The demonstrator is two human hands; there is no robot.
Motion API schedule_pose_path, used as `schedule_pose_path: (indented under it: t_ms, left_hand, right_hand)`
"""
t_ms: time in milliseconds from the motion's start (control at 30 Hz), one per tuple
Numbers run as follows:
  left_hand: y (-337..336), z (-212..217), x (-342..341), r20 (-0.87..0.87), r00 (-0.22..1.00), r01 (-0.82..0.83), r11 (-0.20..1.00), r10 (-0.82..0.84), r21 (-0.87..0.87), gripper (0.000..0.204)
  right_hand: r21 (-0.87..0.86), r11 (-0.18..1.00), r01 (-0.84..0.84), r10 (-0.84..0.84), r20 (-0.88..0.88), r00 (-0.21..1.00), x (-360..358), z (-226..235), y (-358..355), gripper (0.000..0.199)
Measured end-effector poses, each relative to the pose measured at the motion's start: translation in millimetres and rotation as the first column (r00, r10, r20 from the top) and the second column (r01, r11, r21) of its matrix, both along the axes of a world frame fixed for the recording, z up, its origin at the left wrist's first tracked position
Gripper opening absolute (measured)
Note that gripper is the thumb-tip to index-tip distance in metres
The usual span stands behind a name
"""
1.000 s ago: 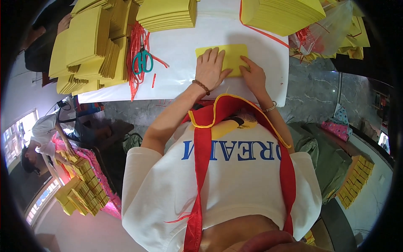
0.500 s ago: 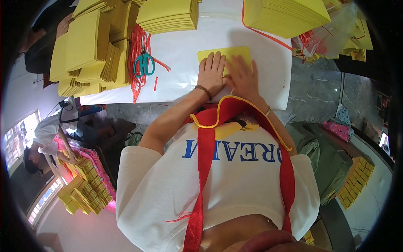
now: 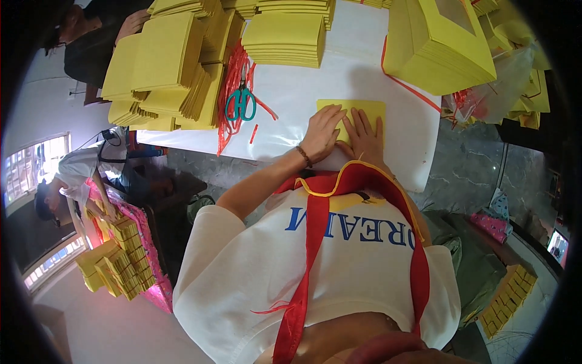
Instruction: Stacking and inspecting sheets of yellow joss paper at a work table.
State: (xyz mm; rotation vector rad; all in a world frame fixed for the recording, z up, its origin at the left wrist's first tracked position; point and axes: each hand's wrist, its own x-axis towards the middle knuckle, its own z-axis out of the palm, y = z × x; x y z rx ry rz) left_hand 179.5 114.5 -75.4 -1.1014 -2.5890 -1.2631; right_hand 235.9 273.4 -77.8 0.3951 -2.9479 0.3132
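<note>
Both my hands lie flat on a yellow sheet (image 3: 364, 112) near the front edge of the white table (image 3: 315, 85), right in front of my chest. My left hand (image 3: 322, 134) covers the sheet's left part, fingers slightly spread and pressed down, with a bead bracelet (image 3: 303, 156) at the wrist. My right hand (image 3: 365, 136) lies just beside it, nearly touching, fingers long and close together, palm down on the paper. Neither hand pinches anything; both only press. I judge that I am smoothing or creasing this one sheet, so the fold is in hand but not finished, since the sheet is not yet on any pile. A good deal looks done: stacks of yellow folded pieces (image 3: 163, 67) crowd the far left of the table, another neat stack (image 3: 285, 36) sits in the middle at the back, and a tall pile (image 3: 442, 42) rises at the far right. Between the left stacks and my hands lie green-handled scissors (image 3: 241, 104) on a tangle of red string (image 3: 233, 91), well apart from my fingers and untouched. Whether the tall pile is raw paper or finished work I cannot tell.
</note>
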Motion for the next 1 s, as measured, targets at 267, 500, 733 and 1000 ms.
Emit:
schedule_pose_path:
  t_ms: [267, 500, 733, 1000]
  left_hand:
    - [-32, 5, 8, -0.212, 0.953, 0.174, 0.962, -0.219, -0.210, 0.034]
    - [-43, 48, -84, -0.376, 0.915, 0.130, 0.990, -0.143, -0.059, 0.024]
    - [-79, 78, -186, -0.537, 0.841, -0.171, 0.907, -0.069, -0.384, 0.049]
    - [-83, 65, -201, -0.373, 0.917, -0.072, 0.859, -0.143, -0.507, 0.036]
  right_hand:
    - [-0.038, 0.999, 0.015, -0.015, 0.010, 1.000, 0, 10, -5, 0.060]
    - [-0.019, 1.000, 0.020, -0.020, 0.000, 1.000, 4, 4, -3, 0.058]
    - [0.004, 1.000, 0.020, -0.020, -0.001, 1.000, 3, 5, -4, 0.059]
    - [-0.040, 0.999, 0.038, -0.036, 0.032, 0.999, 5, 9, -4, 0.058]
